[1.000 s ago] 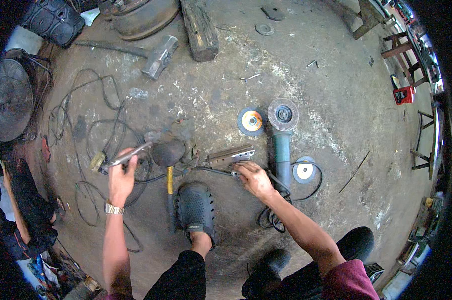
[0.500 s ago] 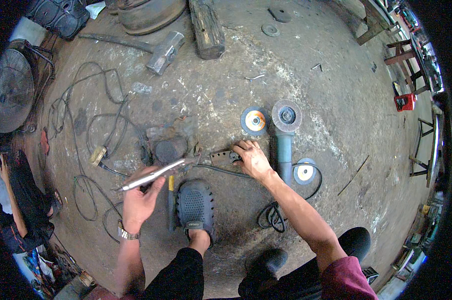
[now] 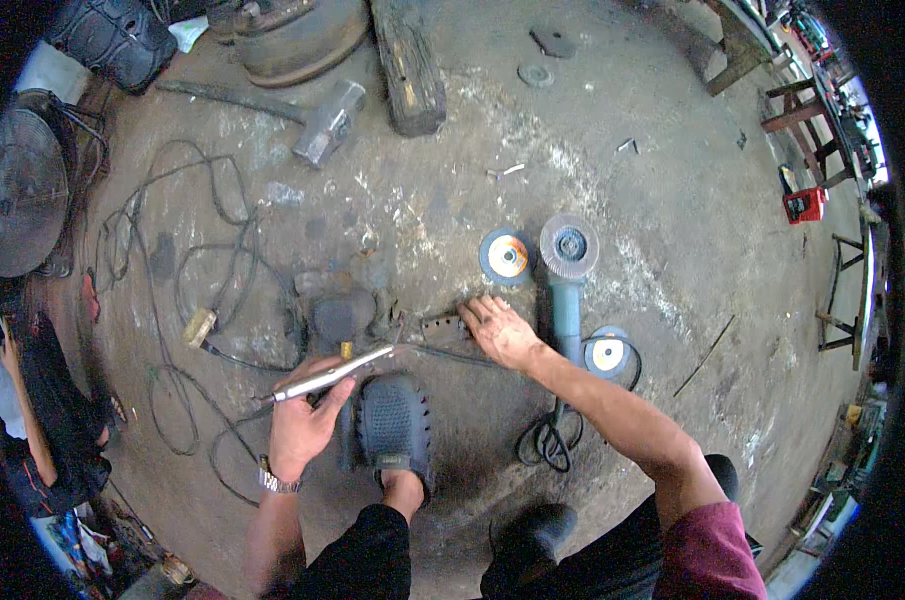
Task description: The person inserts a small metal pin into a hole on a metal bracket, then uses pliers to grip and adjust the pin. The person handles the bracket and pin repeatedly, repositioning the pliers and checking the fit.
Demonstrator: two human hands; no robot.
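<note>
The silver tool [image 3: 327, 374] was in the left hand [image 3: 305, 428], off to the left of the dark clog [image 3: 393, 425]. Through my head view I read its long axis as slanted, lower left to upper right, with the farther end pointing up and right, just past the clog's toe and roughly toward the perforated strip [image 3: 441, 327]. Left fingers: curled closed around the tool, thumb along its near side. The strip lay on the floor [image 3: 652, 420], long axis running roughly left to right, a row of holes visible; its right end was covered by the right hand [image 3: 502, 331]. Right fingers: close together and bent down over that end; from my view I could not tell whether they gripped it or only rested there. The angle grinder [image 3: 566, 310] lay to the right of this hand, long axis nearly up and down in my view, with the flap disc [image 3: 569, 246] at the far end, face up. Labels: I recorded an orange-and-white one on the left loose disc [image 3: 494, 262] and a pale one on the right loose disc [image 3: 605, 354]; any print on these was too small for me to read. The clog's strap was too blurred to show lettering.
</note>
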